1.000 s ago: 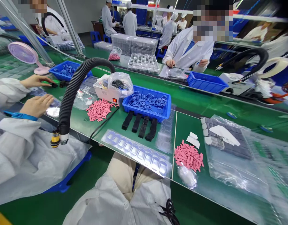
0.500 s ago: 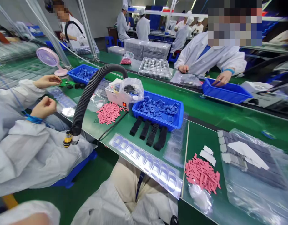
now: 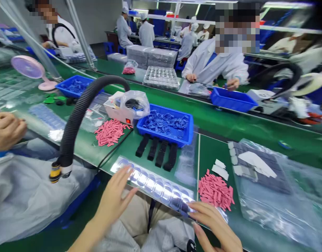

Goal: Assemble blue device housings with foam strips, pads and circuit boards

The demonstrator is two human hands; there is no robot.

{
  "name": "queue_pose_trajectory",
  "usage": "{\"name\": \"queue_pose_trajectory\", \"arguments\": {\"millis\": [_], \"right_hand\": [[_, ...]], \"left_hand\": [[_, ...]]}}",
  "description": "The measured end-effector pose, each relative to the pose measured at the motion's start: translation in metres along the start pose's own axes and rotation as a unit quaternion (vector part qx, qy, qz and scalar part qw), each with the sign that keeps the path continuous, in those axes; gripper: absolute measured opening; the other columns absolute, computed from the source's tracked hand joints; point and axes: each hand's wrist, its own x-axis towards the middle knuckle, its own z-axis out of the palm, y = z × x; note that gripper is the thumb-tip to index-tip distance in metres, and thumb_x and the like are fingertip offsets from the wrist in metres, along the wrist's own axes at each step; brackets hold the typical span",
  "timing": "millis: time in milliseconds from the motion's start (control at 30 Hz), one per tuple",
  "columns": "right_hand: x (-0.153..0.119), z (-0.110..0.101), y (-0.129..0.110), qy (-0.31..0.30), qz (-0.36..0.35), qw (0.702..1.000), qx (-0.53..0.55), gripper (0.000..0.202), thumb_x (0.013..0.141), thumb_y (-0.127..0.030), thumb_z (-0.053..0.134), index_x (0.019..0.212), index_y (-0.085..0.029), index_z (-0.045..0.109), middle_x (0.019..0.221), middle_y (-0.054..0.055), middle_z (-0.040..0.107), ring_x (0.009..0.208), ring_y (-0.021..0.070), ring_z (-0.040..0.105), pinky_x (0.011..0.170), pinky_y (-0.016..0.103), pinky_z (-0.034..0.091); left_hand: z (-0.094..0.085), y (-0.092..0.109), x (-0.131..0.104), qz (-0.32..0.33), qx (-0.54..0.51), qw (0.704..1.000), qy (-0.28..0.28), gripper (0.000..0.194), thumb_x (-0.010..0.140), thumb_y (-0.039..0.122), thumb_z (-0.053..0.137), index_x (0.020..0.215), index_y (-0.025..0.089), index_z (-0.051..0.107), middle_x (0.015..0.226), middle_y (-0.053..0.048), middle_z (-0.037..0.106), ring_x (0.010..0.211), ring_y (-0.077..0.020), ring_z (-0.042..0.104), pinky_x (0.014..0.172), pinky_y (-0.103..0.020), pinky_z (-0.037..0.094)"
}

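Stretching across the view, the green table (image 3: pixel 223 122) carries the work, largest item first: a clear bag (image 3: pixel 268 182) of grey parts at right, then a blue bin (image 3: pixel 164 124) of blue rings at centre. Below it lie 4 black straps (image 3: pixel 157 154). Along the near edge lies the clear strip (image 3: pixel 155 183) of oval pockets. Left hand (image 3: pixel 115 201), fingers spread and released, touches the strip's left end; right hand (image 3: pixel 215 225), fingers extended and grasping nothing, rests at its right end. Pink chips (image 3: pixel 215 190) sit just beside the right hand.
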Motion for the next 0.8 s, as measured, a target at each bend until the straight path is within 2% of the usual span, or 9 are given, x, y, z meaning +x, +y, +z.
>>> {"name": "queue_pose_trajectory", "arguments": {"millis": [100, 200, 300, 400, 500, 567, 633, 800], "right_hand": [[-0.013, -0.007, 0.017, 0.023, 0.005, 0.996, -0.085, 0.024, 0.079, -0.020, 0.060, 0.101, -0.029, 0.063, 0.093, 0.007, 0.073, 0.085, 0.0289, 0.071, 0.067, 0.044, 0.062], [-0.036, -0.007, 0.037, 0.062, 0.001, 0.981, -0.183, 0.037, 0.079, -0.018, 0.060, 0.115, -0.027, 0.059, 0.097, 0.008, 0.072, 0.091, 0.0293, 0.069, 0.074, 0.047, 0.059], [-0.058, -0.002, 0.055, 0.105, -0.020, 0.960, -0.260, 0.046, 0.081, -0.024, 0.060, 0.127, -0.019, 0.052, 0.104, 0.013, 0.070, 0.100, 0.0308, 0.065, 0.080, 0.048, 0.054], [-0.074, 0.002, 0.070, 0.107, -0.032, 0.953, -0.283, 0.051, 0.084, -0.034, 0.059, 0.128, -0.012, 0.050, 0.109, 0.018, 0.066, 0.105, 0.0319, 0.061, 0.084, 0.048, 0.050], [-0.081, 0.002, 0.084, 0.118, -0.033, 0.944, -0.305, 0.052, 0.085, -0.037, 0.056, 0.129, -0.011, 0.048, 0.114, 0.019, 0.063, 0.109, 0.0321, 0.058, 0.087, 0.048, 0.048], [-0.083, 0.002, 0.092, 0.135, -0.028, 0.937, -0.320, 0.053, 0.087, -0.038, 0.052, 0.131, -0.010, 0.045, 0.118, 0.020, 0.060, 0.113, 0.0331, 0.055, 0.088, 0.050, 0.046], [-0.083, 0.003, 0.097, 0.158, -0.024, 0.930, -0.331, 0.055, 0.088, -0.039, 0.049, 0.133, -0.009, 0.042, 0.122, 0.021, 0.057, 0.115, 0.0339, 0.053, 0.089, 0.051, 0.045], [-0.087, 0.011, 0.103, 0.212, -0.027, 0.910, -0.355, 0.051, 0.089, -0.040, 0.044, 0.131, -0.011, 0.044, 0.117, 0.018, 0.061, 0.113, 0.0316, 0.055, 0.087, 0.046, 0.045]], "left_hand": [[0.013, -0.023, 0.019, 0.006, 0.029, 0.999, -0.017, 0.054, 0.087, 0.036, 0.055, 0.136, 0.019, 0.039, 0.140, -0.018, 0.050, 0.133, -0.0335, 0.042, 0.103, -0.054, 0.043], [0.022, -0.034, 0.032, 0.028, 0.063, 0.997, -0.035, 0.059, 0.086, 0.043, 0.054, 0.138, 0.018, 0.039, 0.144, -0.019, 0.044, 0.136, -0.0378, 0.035, 0.105, -0.060, 0.035], [0.027, -0.040, 0.037, 0.060, 0.092, 0.993, -0.051, 0.070, 0.082, 0.054, 0.054, 0.140, 0.017, 0.039, 0.145, -0.019, 0.044, 0.135, -0.0398, 0.036, 0.105, -0.062, 0.031], [0.029, -0.046, 0.037, 0.100, 0.105, 0.987, -0.063, 0.080, 0.076, 0.062, 0.057, 0.140, 0.018, 0.039, 0.144, -0.018, 0.046, 0.134, -0.0403, 0.038, 0.107, -0.062, 0.027], [0.028, -0.047, 0.037, 0.145, 0.098, 0.983, -0.062, 0.074, 0.078, 0.058, 0.058, 0.138, 0.018, 0.042, 0.143, -0.018, 0.048, 0.134, -0.0398, 0.038, 0.106, -0.063, 0.030], [0.028, -0.040, 0.036, 0.184, 0.073, 0.978, -0.068, 0.065, 0.081, 0.052, 0.058, 0.136, 0.020, 0.044, 0.141, -0.016, 0.051, 0.133, -0.0372, 0.040, 0.104, -0.060, 0.034], [0.028, -0.025, 0.036, 0.218, 0.036, 0.972, -0.085, 0.060, 0.083, 0.047, 0.058, 0.135, 0.022, 0.044, 0.139, -0.013, 0.053, 0.132, -0.0338, 0.043, 0.104, -0.056, 0.039], [0.039, 0.031, 0.038, 0.281, -0.041, 0.946, -0.154, 0.061, 0.083, 0.049, 0.058, 0.135, 0.019, 0.045, 0.139, -0.014, 0.054, 0.130, -0.0313, 0.046, 0.103, -0.052, 0.044]]}}
